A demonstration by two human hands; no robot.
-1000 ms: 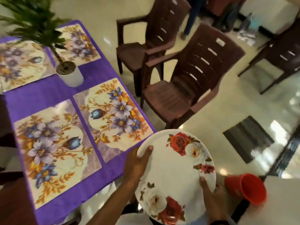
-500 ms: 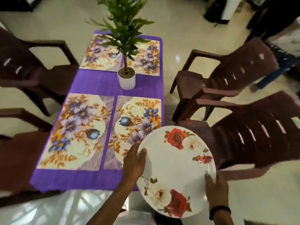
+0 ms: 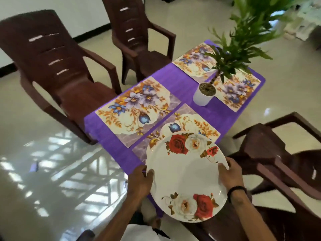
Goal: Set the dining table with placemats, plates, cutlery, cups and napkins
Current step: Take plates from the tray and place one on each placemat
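I hold a white plate [image 3: 186,174] printed with red and white roses in both hands, over the near corner of the purple table [image 3: 175,80]. My left hand [image 3: 139,182] grips its left rim, thumb on top. My right hand [image 3: 230,173] grips the right rim. The plate overlaps the near right floral placemat [image 3: 187,122]. Another placemat [image 3: 137,108] lies to its left, and two more [image 3: 192,61] [image 3: 238,91] lie at the far end.
A potted green plant in a white pot [image 3: 204,94] stands mid-table. Brown plastic chairs stand on the left [image 3: 57,66], at the far left [image 3: 139,37] and on the right [image 3: 278,162]. Glossy tiled floor surrounds the table.
My view has swung round the table's corner, so the table now runs to the upper right. The plate has moved over the near right placemat, still in both hands.
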